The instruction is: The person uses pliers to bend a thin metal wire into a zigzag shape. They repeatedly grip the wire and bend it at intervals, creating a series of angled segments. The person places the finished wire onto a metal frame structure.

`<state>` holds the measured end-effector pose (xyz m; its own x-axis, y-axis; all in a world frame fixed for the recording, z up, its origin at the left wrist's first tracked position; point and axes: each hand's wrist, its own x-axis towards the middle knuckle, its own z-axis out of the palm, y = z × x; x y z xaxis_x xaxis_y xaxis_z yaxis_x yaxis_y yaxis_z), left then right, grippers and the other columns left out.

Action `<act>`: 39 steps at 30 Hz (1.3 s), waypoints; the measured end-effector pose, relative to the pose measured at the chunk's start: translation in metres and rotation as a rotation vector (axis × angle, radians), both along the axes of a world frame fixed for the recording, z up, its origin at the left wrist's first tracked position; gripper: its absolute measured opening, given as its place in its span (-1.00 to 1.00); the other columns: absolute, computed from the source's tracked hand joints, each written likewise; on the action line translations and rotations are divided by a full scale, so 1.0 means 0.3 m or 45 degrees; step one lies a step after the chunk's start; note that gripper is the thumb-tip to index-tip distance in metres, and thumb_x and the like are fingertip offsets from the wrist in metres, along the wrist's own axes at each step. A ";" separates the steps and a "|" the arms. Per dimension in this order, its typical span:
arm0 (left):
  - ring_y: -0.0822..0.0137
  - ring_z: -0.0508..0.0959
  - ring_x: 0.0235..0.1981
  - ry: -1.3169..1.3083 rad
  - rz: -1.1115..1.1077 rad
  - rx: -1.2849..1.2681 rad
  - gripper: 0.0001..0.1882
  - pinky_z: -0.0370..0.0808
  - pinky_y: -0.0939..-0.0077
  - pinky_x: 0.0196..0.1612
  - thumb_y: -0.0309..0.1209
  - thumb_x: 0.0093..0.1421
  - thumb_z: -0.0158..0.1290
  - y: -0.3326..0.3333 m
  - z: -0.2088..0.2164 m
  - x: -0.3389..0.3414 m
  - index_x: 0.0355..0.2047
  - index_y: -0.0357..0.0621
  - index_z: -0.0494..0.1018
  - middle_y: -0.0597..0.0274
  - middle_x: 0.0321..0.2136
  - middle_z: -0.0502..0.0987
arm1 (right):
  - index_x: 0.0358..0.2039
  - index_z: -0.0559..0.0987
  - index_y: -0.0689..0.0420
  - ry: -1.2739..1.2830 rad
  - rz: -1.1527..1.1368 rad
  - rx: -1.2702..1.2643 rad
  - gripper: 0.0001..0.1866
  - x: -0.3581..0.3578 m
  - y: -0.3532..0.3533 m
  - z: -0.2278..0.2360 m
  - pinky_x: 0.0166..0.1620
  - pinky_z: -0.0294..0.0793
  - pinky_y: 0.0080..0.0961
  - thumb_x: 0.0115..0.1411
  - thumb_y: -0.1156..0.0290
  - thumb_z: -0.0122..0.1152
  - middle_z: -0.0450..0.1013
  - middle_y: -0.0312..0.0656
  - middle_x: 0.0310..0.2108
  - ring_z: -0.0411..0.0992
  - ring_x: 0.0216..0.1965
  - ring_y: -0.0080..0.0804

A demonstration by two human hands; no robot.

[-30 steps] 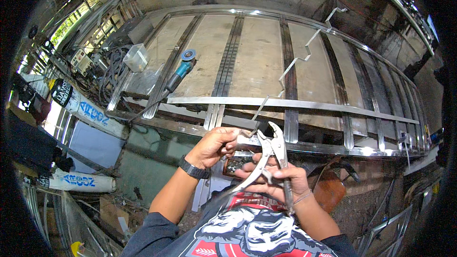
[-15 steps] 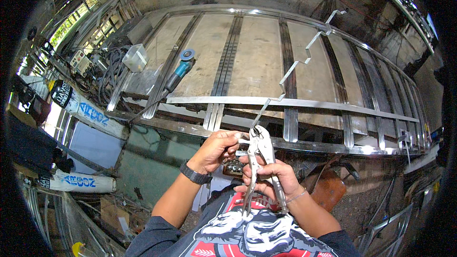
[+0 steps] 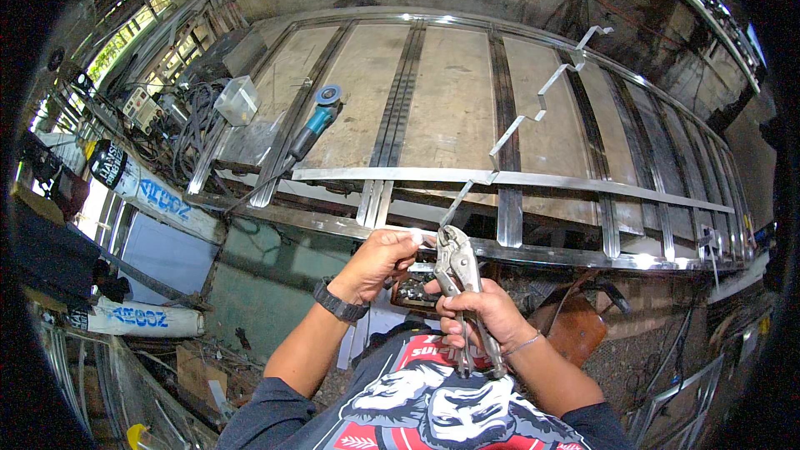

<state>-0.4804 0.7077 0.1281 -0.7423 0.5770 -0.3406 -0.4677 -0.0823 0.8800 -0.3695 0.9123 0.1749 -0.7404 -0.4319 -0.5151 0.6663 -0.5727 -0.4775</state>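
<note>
"Well, where is the bent metal strip (image 3: 507,135) held?"
"Over the metal frame (image 3: 510,217), its near end pinched by the left hand (image 3: 383,262)."
"And the pliers (image 3: 459,263)?"
"Gripped by the right hand (image 3: 487,312), jaws at the strip, hands apart."

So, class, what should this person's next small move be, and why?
Perhaps press the zigzag metal strip with the left hand, holding the locking pliers steady in the right hand: the pliers' jaws sit at the strip's near end, which the left hand appears to pinch beside them.
</note>
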 end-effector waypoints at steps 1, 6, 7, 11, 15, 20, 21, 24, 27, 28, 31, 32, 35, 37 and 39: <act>0.65 0.21 -0.64 0.012 0.009 -0.007 -0.63 0.07 0.69 -0.57 -0.13 0.39 0.13 -0.001 -0.003 0.001 -0.02 -0.15 0.64 0.57 -0.63 0.35 | 0.06 0.47 0.35 -0.011 0.014 0.008 -0.63 -0.004 0.001 0.004 -0.55 0.41 -0.40 0.23 0.61 0.12 0.35 -0.19 -0.52 0.35 -0.58 -0.44; 0.65 0.19 -0.65 0.024 0.039 -0.125 -0.68 0.07 0.67 -0.58 -0.20 0.40 0.11 0.009 0.010 0.009 -0.07 -0.16 0.66 0.57 -0.66 0.34 | -0.02 0.47 0.35 -0.055 0.031 0.070 -0.69 -0.014 -0.002 -0.006 -0.60 0.38 -0.43 0.20 0.63 0.12 0.33 -0.21 -0.55 0.33 -0.60 -0.46; 0.65 0.19 -0.65 0.028 0.042 -0.148 -0.69 0.07 0.67 -0.58 -0.21 0.41 0.11 0.009 0.011 0.008 -0.08 -0.17 0.67 0.57 -0.66 0.34 | -0.03 0.47 0.35 -0.061 0.045 0.081 -0.70 -0.017 0.000 -0.008 -0.60 0.38 -0.43 0.20 0.63 0.12 0.33 -0.21 -0.55 0.33 -0.61 -0.46; 0.64 0.20 -0.66 0.043 0.046 -0.123 -0.71 0.07 0.65 -0.59 -0.25 0.42 0.09 0.000 0.003 0.006 -0.11 -0.19 0.67 0.57 -0.66 0.35 | -0.04 0.46 0.35 -0.066 0.072 0.131 -0.71 -0.015 -0.004 -0.009 -0.62 0.37 -0.46 0.19 0.64 0.13 0.32 -0.22 -0.54 0.32 -0.62 -0.47; 0.64 0.20 -0.67 0.032 0.045 -0.110 -0.72 0.07 0.64 -0.59 -0.27 0.42 0.08 -0.003 0.028 0.005 -0.12 -0.19 0.67 0.56 -0.66 0.37 | -0.06 0.46 0.35 -0.043 0.098 0.174 -0.72 -0.018 -0.006 -0.016 -0.61 0.37 -0.46 0.19 0.63 0.13 0.31 -0.22 -0.53 0.33 -0.61 -0.46; 0.65 0.19 -0.69 0.015 0.030 -0.144 -0.73 0.07 0.63 -0.60 -0.29 0.43 0.07 -0.012 0.056 0.005 -0.12 -0.19 0.68 0.55 -0.66 0.39 | -0.06 0.46 0.35 -0.036 0.144 0.216 -0.72 -0.023 -0.001 -0.024 -0.60 0.38 -0.46 0.19 0.62 0.13 0.29 -0.22 -0.53 0.34 -0.59 -0.46; 0.65 0.19 -0.69 0.023 0.027 -0.159 -0.73 0.07 0.63 -0.61 -0.30 0.43 0.07 -0.015 0.051 0.005 -0.12 -0.19 0.68 0.56 -0.66 0.39 | -0.07 0.46 0.35 -0.032 0.157 0.220 -0.72 -0.022 0.001 -0.027 -0.60 0.38 -0.46 0.19 0.62 0.13 0.29 -0.22 -0.53 0.33 -0.60 -0.46; 0.65 0.18 -0.70 0.045 0.028 -0.180 -0.74 0.05 0.63 -0.62 -0.30 0.43 0.07 -0.017 0.045 0.004 -0.12 -0.18 0.69 0.56 -0.67 0.39 | -0.07 0.46 0.36 -0.029 0.183 0.235 -0.72 -0.018 0.008 -0.040 -0.59 0.39 -0.46 0.19 0.61 0.14 0.30 -0.21 -0.53 0.33 -0.60 -0.46; 0.66 0.17 -0.70 0.059 0.023 -0.201 -0.74 0.05 0.63 -0.62 -0.30 0.43 0.07 -0.017 0.051 0.004 -0.12 -0.17 0.69 0.57 -0.68 0.38 | -0.08 0.46 0.36 -0.029 0.198 0.255 -0.73 -0.017 0.010 -0.045 -0.58 0.39 -0.45 0.18 0.61 0.15 0.31 -0.21 -0.53 0.33 -0.59 -0.46; 0.66 0.17 -0.70 0.063 0.019 -0.210 -0.74 0.04 0.63 -0.62 -0.29 0.43 0.07 -0.018 0.055 0.005 -0.12 -0.17 0.69 0.57 -0.69 0.37 | -0.09 0.47 0.36 -0.022 0.203 0.261 -0.73 -0.017 0.011 -0.051 -0.58 0.40 -0.44 0.18 0.61 0.15 0.32 -0.20 -0.53 0.33 -0.59 -0.46; 0.66 0.16 -0.71 0.061 0.015 -0.216 -0.73 0.04 0.62 -0.62 -0.28 0.43 0.08 -0.016 0.067 0.007 -0.12 -0.15 0.69 0.58 -0.69 0.36 | -0.09 0.47 0.35 0.001 0.206 0.269 -0.74 -0.012 0.013 -0.062 -0.58 0.40 -0.43 0.18 0.60 0.16 0.32 -0.20 -0.53 0.33 -0.59 -0.46; 0.66 0.16 -0.71 0.049 0.008 -0.193 -0.73 0.04 0.63 -0.62 -0.28 0.43 0.08 -0.016 0.071 0.008 -0.12 -0.15 0.69 0.58 -0.69 0.36 | -0.09 0.47 0.35 0.008 0.208 0.269 -0.74 -0.009 0.013 -0.064 -0.58 0.41 -0.43 0.18 0.60 0.16 0.32 -0.20 -0.53 0.34 -0.59 -0.46; 0.67 0.18 -0.69 0.022 -0.019 -0.129 -0.73 0.07 0.66 -0.61 -0.28 0.42 0.08 -0.021 0.077 0.007 -0.07 -0.15 0.67 0.57 -0.66 0.39 | -0.09 0.47 0.36 0.010 0.189 0.191 -0.73 -0.012 0.030 -0.048 -0.58 0.42 -0.44 0.18 0.62 0.16 0.32 -0.21 -0.53 0.35 -0.59 -0.45; 0.69 0.25 -0.65 0.015 -0.043 -0.093 -0.72 0.14 0.72 -0.58 -0.30 0.42 0.08 -0.034 0.070 -0.002 -0.01 -0.16 0.64 0.52 -0.59 0.46 | -0.09 0.47 0.36 0.025 0.148 0.144 -0.73 -0.017 0.032 -0.001 -0.58 0.42 -0.44 0.18 0.62 0.15 0.32 -0.21 -0.52 0.35 -0.58 -0.46; 0.64 0.38 -0.54 0.133 -0.006 -0.097 -0.70 0.31 0.68 -0.48 -0.32 0.39 0.11 -0.017 0.091 -0.001 0.03 -0.20 0.60 0.41 -0.46 0.55 | -0.07 0.49 0.30 0.059 0.129 0.057 -0.74 -0.019 0.043 0.009 -0.60 0.41 -0.43 0.21 0.58 0.16 0.35 -0.20 -0.51 0.36 -0.58 -0.45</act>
<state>-0.4806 0.7026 0.1554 -0.7735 0.5557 -0.3048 -0.3737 -0.0114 0.9275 -0.3753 0.9252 0.1776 -0.7178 -0.4829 -0.5016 0.6961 -0.4812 -0.5329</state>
